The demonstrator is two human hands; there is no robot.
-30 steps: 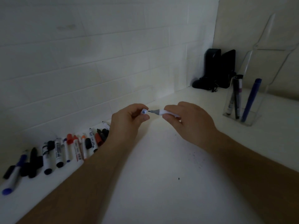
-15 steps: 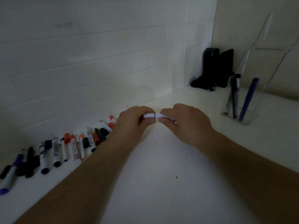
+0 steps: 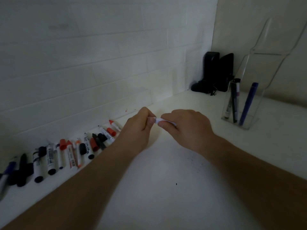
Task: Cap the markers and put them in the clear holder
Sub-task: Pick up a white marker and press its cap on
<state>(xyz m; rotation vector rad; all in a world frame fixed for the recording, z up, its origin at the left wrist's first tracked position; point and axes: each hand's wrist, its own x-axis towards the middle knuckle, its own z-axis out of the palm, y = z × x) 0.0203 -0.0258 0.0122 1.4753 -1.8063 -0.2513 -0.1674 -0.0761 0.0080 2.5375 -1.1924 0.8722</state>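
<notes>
Hands (image 3: 137, 128) (image 3: 186, 128) — both gripping white marker (image 3: 159, 120), clear holder (image 3: 239, 105) right

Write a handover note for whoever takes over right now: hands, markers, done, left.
Left hand and right hand: both grip one white marker between them, above the counter; whether its cap is fully seated is hidden.
Done: three markers stand in the clear holder, far right.
Left: drop this marker in the holder, then cap and move the loose markers and caps lying along the wall at left.
</notes>
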